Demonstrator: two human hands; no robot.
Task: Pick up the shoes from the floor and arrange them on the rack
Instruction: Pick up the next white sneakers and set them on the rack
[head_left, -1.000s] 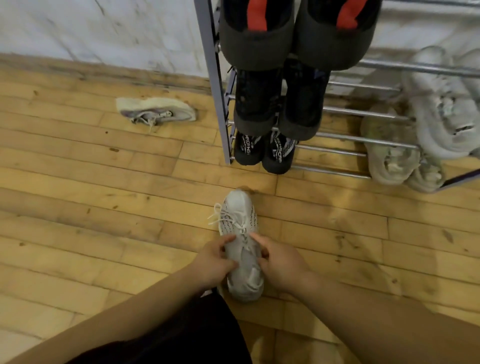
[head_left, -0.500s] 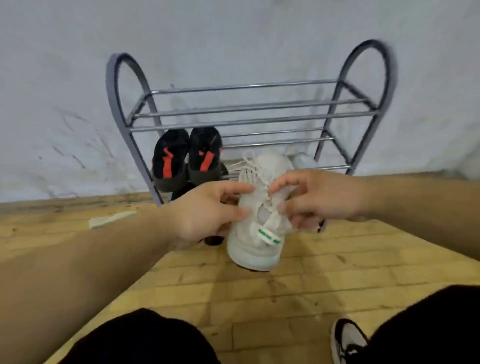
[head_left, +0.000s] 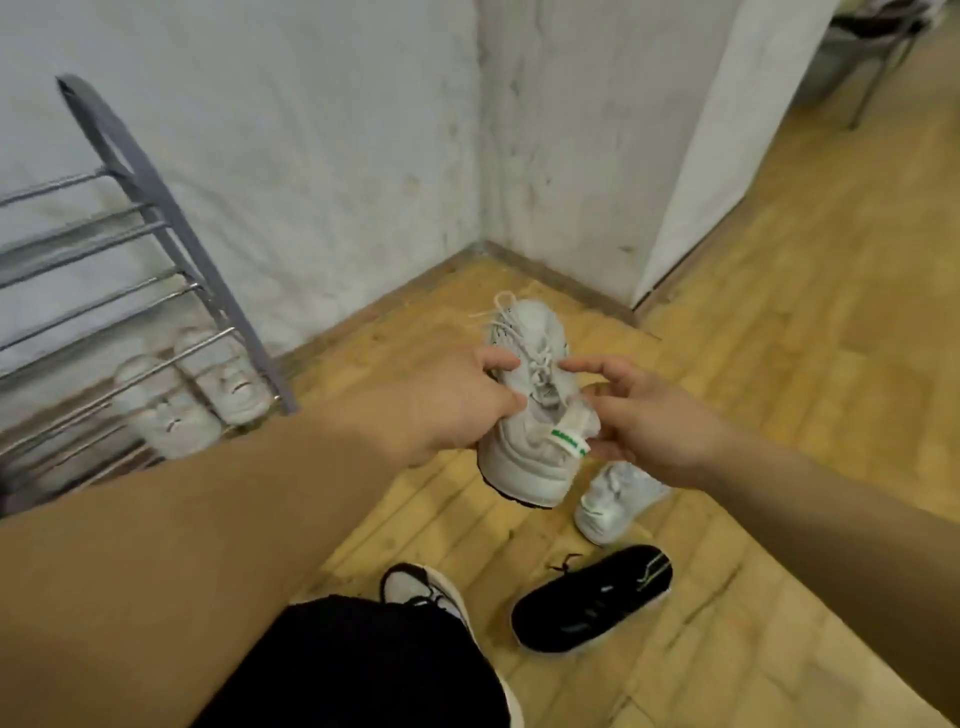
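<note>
I hold a white laced sneaker (head_left: 530, 457) in the air with both hands, its heel towards me and its toe pointing away. My left hand (head_left: 457, 405) grips its left side. My right hand (head_left: 639, 415) pinches the tongue with the green label. The grey metal shoe rack (head_left: 171, 228) stands at the left against the wall, with a pair of white shoes (head_left: 192, 400) on a low shelf. On the floor below my hands lie a second white sneaker (head_left: 613, 499) and a black shoe (head_left: 592, 597).
A white wall corner (head_left: 483, 156) rises behind the held sneaker. The wooden floor (head_left: 805, 312) runs off to the right past a white panel (head_left: 696, 156). My own foot in a black-and-white shoe (head_left: 415, 587) and my dark-clothed knee are at the bottom.
My view has swung right, so the rack is now at the left edge. The sneaker went from the floor up into the air, still in both hands. More shoes on the floor have come into view.
</note>
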